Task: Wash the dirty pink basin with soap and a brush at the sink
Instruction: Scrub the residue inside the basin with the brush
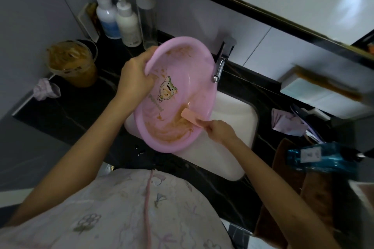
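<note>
Black veined bench (81,107): runs along the tiled wall and holds the sink.
White sink (232,119): rectangular, set into the bench, partly covered by the basin.
Pink basin (182,70): held tilted over the left part of the sink, with its inside facing the camera. Its upper rim is near the tap. Brown smears pool in its lower part, and a cartoon print shows on its bottom.
Plastic cup (72,62): stands on the bench left of the basin, coated inside with brown residue.
Pump bottles (117,20): two white ones stand side by side at the back left, beside a clear bottle (147,18).
Left grip (135,77): closed around the basin's upper left rim, the thumb lying inside the bowl.
Right grip (220,129): fingers curled around the brush handle at the basin's lower right rim.
Chrome tap (219,64): spout points down just beside the basin's right rim.
Peach brush (189,115): its head lies in the brown smear inside the basin; the bristles cannot be made out.
</note>
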Available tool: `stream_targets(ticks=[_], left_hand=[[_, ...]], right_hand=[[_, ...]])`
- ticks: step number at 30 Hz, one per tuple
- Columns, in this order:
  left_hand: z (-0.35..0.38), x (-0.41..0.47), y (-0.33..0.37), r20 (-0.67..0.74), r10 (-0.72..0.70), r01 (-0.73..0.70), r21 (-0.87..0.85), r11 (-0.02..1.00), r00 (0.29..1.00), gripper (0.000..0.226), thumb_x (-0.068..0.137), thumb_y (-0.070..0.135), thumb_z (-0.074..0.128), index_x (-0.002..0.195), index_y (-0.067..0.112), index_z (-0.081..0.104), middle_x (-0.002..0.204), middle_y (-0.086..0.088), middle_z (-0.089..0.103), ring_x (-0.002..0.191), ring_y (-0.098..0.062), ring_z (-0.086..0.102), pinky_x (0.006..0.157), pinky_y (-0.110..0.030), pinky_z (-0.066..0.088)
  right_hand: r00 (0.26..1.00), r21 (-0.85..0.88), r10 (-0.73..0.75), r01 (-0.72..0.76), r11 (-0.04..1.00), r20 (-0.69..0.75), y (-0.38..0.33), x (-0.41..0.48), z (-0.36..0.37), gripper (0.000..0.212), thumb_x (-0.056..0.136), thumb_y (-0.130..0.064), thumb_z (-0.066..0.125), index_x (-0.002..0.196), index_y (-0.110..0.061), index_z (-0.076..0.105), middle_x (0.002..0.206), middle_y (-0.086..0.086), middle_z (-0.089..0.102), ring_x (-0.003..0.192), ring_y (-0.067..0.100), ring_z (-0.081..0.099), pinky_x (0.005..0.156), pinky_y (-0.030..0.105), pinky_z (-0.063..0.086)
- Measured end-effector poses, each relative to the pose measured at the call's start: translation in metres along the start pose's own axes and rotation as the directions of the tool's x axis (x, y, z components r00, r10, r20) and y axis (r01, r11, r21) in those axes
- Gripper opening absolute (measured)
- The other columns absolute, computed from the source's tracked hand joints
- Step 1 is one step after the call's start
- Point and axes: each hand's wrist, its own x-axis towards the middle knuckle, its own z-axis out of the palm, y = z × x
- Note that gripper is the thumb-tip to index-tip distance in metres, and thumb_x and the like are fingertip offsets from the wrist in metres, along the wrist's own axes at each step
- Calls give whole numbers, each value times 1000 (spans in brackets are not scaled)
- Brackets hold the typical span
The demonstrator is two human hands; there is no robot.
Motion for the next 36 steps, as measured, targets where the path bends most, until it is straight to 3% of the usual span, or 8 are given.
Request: stream_targets(ticks=[5, 9, 14, 18, 23, 28, 31, 36], left_hand=[[-1, 0, 1, 0, 5, -5, 1, 1000, 1000, 70, 72, -7, 53, 131, 31, 52, 109, 4, 64, 99, -8, 59, 84, -28, 52], [-1, -2, 3, 2, -9, 9, -3, 1000, 1000, 71, 70, -8, 50, 130, 30, 53, 107, 0, 65, 97, -12, 60, 81, -26, 51], [-3, 1, 3, 8, -20, 20, 12, 1000, 1000, 73, 69, -7, 50, 131, 31, 53, 108, -1, 66, 99, -15, 61, 82, -28, 51], [-2, -1, 5, -1, -33, 33, 14, 999, 999, 74, 69, -9, 50, 130, 33, 53, 107, -1, 66, 96, -13, 60, 77, -21, 49], [-2, 0, 4, 8, -10, 10, -1, 1000, 1000, 72, 70, -9, 52, 130, 31, 53, 110, -1, 65, 100, -12, 60, 81, -23, 51], [0, -2, 3, 8, 23, -23, 15, 1000, 1000, 69, 75, -9, 52, 133, 27, 51, 110, 0, 64, 97, -4, 57, 75, -9, 45], [-1, 0, 3, -6, 29, -29, 4, 1000, 1000, 71, 71, -8, 50, 132, 28, 52, 108, 1, 65, 94, -3, 57, 75, -10, 46], [0, -1, 4, -9, 12, -12, 0, 1000, 1000, 69, 74, -8, 50, 132, 28, 52, 105, 6, 63, 90, -1, 57, 72, -8, 47]], right_hand=[[961, -10, 200, -206, 978, -191, 24, 2, -26, 54, 97, -22, 38, 140, -52, 28, 109, 12, 64, 97, 31, 62, 76, 37, 46], [989, 97, 122, -130, 987, 86, -2, -2, -9, 38, 101, -40, 32, 138, -39, 43, 100, 6, 58, 96, 28, 61, 75, 34, 43], [972, 35, 206, -203, 979, -113, 14, 8, -31, 50, 99, -22, 33, 141, -48, 31, 114, 10, 62, 99, 29, 60, 72, 34, 43], [985, 187, 120, -141, 972, 122, -8, -4, -14, 41, 101, -31, 32, 141, -41, 39, 97, 7, 57, 81, 22, 56, 64, 29, 39], [977, 41, 194, -191, 981, -85, 9, -4, -27, 53, 98, -17, 33, 142, -47, 30, 115, 12, 62, 99, 29, 61, 73, 35, 44], [980, 316, 157, -189, 930, 123, -28, -26, -2, 42, 101, -40, 28, 140, -33, 43, 96, 7, 58, 72, 16, 54, 65, 26, 41], [982, 463, 120, -176, 869, 148, -49, -41, -3, 39, 102, -30, 34, 140, -27, 45, 105, 1, 58, 64, 2, 42, 55, 10, 37], [988, 735, 30, -131, 665, 149, -82, -58, 3, 39, 102, -21, 37, 140, -28, 41, 72, -18, 32, 52, -3, 28, 38, 7, 31]])
